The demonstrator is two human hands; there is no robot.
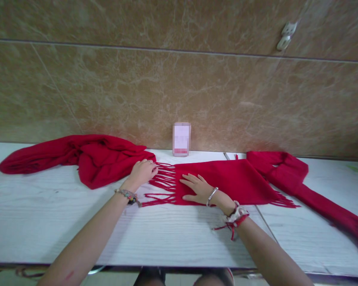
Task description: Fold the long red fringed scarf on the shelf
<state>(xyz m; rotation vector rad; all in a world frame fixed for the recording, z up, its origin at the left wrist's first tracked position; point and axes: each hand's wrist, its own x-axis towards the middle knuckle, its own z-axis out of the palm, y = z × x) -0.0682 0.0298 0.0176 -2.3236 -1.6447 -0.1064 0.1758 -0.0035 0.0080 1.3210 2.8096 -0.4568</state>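
Observation:
A red scarf [235, 180] lies flat on the white table, with its knotted fringe [166, 182] spread toward the left. My left hand [143, 172] has its fingers curled together at the upper strands of that fringe. My right hand [197, 188] rests palm down on the scarf near its fringed end, fingers spread and nothing gripped. Just left of my left hand is a heap of red cloth [101, 159], loosely bunched. On the right, a folded red scarf [289, 171] touches the flat one and trails toward the table's right edge.
A phone [181, 139] leans upright against the brown marbled tile wall [137, 91]. A white cat-shaped hook [287, 35] is fixed higher up. Wood-grain boards form the white table [155, 238], with a seam at right. My knees show below its front edge.

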